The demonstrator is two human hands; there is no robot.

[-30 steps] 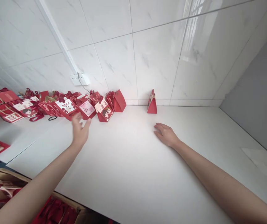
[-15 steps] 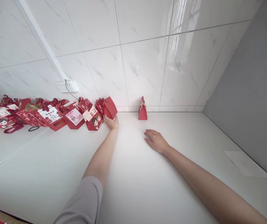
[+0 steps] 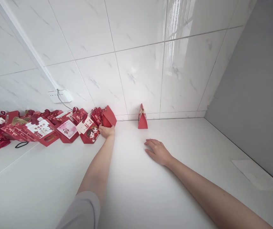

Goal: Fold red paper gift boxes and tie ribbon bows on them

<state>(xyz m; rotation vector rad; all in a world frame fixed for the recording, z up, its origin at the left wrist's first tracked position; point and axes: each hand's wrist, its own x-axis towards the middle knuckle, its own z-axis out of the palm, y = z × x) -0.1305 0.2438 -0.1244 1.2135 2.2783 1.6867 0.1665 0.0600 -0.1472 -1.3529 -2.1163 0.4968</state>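
At the right end of a row of red gift boxes, my left hand (image 3: 107,131) is closed around the lower part of a plain-sided red gift box (image 3: 109,116). The box tilts a little toward the wall. Just left of those fingers stands a gift box with a cartoon couple (image 3: 88,130) on its white and red front. My right hand (image 3: 159,152) lies on the white tabletop (image 3: 136,190), fingers stretched and holding nothing. Beyond its fingertips, a single triangular red gift box (image 3: 142,121) stands upright near the wall, apart from the row.
More red gift boxes (image 3: 42,130) with ribbon handles crowd the tabletop at left. Behind them is a wall socket (image 3: 60,96) with a grey cable, on a tiled wall (image 3: 138,79). A grey panel (image 3: 253,105) bounds the right side, near a pale flat patch (image 3: 255,171).
The view has turned slightly, so the boxes and wall sit lower and further left. My left hand stays at the end box, and my right hand still rests on the tabletop.
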